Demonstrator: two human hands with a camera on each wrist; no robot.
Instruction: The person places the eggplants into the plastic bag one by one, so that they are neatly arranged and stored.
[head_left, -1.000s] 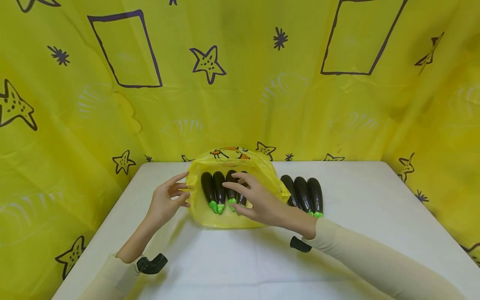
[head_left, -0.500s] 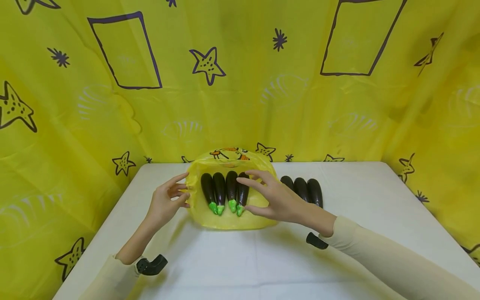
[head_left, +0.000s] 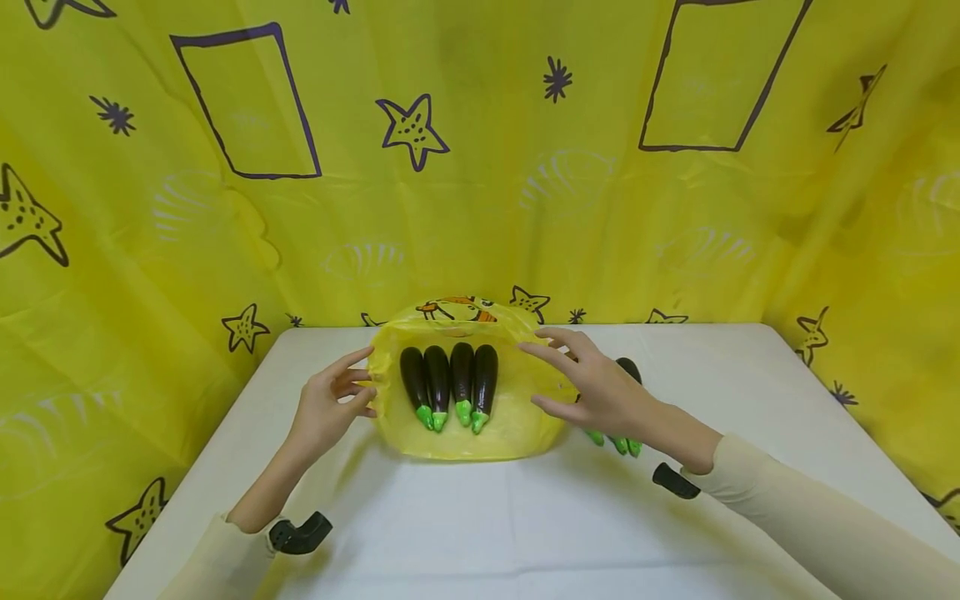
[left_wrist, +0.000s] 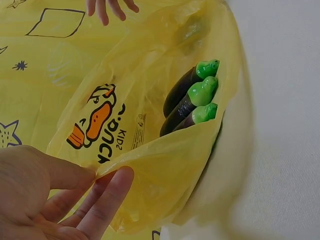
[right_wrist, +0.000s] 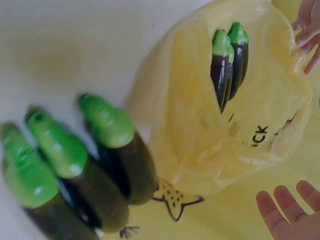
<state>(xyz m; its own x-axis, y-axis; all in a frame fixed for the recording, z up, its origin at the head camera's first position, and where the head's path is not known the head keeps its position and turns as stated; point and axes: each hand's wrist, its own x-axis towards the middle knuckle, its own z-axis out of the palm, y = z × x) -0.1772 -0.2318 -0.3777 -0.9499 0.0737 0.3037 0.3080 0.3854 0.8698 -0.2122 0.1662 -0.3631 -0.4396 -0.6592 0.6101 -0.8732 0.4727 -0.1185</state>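
My left hand [head_left: 330, 404] pinches the left rim of a yellow plastic bag [head_left: 521, 412], thumb against fingers, as the left wrist view shows. The bag's mouth gapes toward me. Inside lie several eggplants [head_left: 462, 375], dark purple with bright green stem ends [left_wrist: 202, 92], side by side with the stems facing me. My right hand [head_left: 603, 383] hovers at the bag's right edge, fingers spread and holding nothing. Behind and below it, three more eggplants [head_left: 628, 368] lie outside the bag, partly covered by the hand in the head view; the right wrist view shows their green ends [right_wrist: 57, 145] close up.
A white-topped table [head_left: 465, 525] carries everything. A yellow curtain [head_left: 480, 208] printed with stars and frames rises behind it and along both sides. The bag's back shows a duck print [left_wrist: 100, 117].
My right hand has drawn back from over the eggplants in the bag and moved right, fingers still apart, toward the three outside. The left hand has stayed on the bag's rim.
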